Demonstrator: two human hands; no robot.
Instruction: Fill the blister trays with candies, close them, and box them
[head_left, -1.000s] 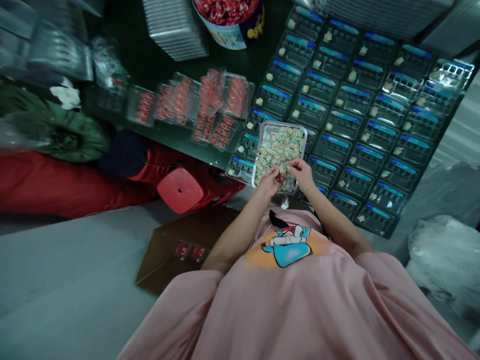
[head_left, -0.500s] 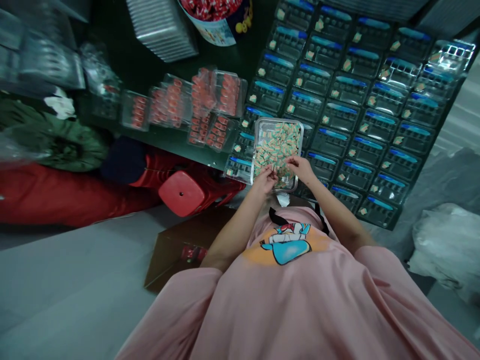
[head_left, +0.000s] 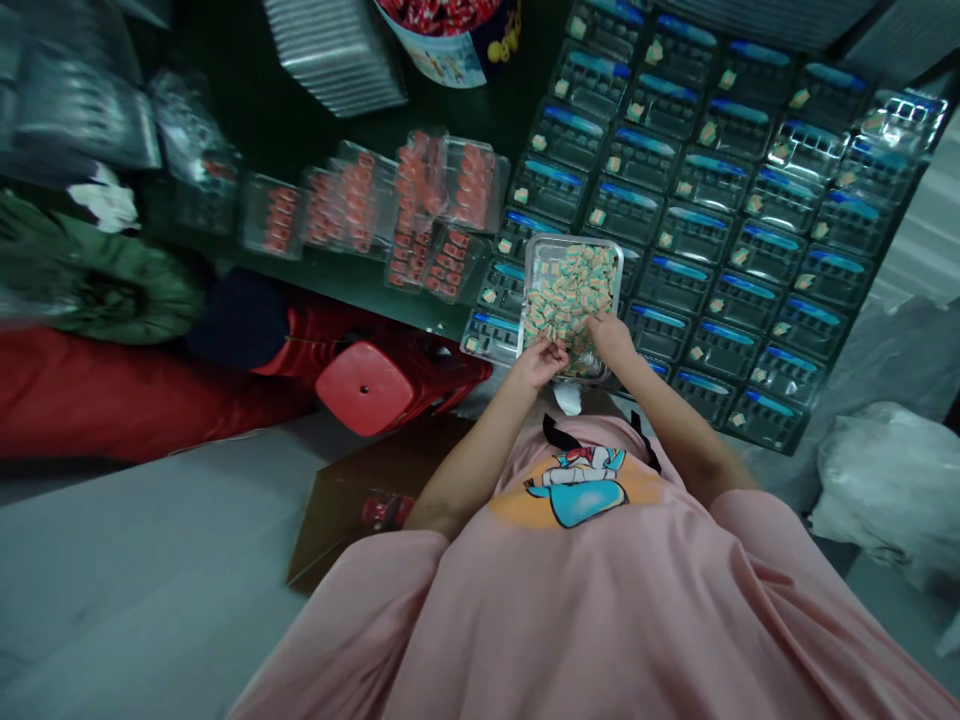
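Observation:
A clear plastic tray point(head_left: 528, 268) full of small green-and-cream pieces point(head_left: 581, 275), eraser-like in look, sits at the table's near edge. Over its near left corner is my left hand point(head_left: 541, 362), its fingers curled together with the palm turned partly up. What lies in it is too small to make out. My right hand point(head_left: 611, 340) reaches into the near right part of the tray, fingertips pinched down among the pieces. Whether a piece is between them cannot be seen. The tray overlaps several blister packs point(head_left: 667, 285), each with a blue pen-like item and a small piece.
Clear packs of red pieces point(head_left: 450, 262) lie left of the tray. Behind them stand stacked clear trays point(head_left: 334, 55) and a tub point(head_left: 442, 60) of red-wrapped items. Below the table edge are red stools point(head_left: 365, 388) and a cardboard box point(head_left: 330, 510). White plastic bags point(head_left: 874, 480) lie at right.
My right hand has lowered its fingertips into the pieces. My left hand stays at the near left of the tray, its fingers still curled. The whole view has shifted slightly.

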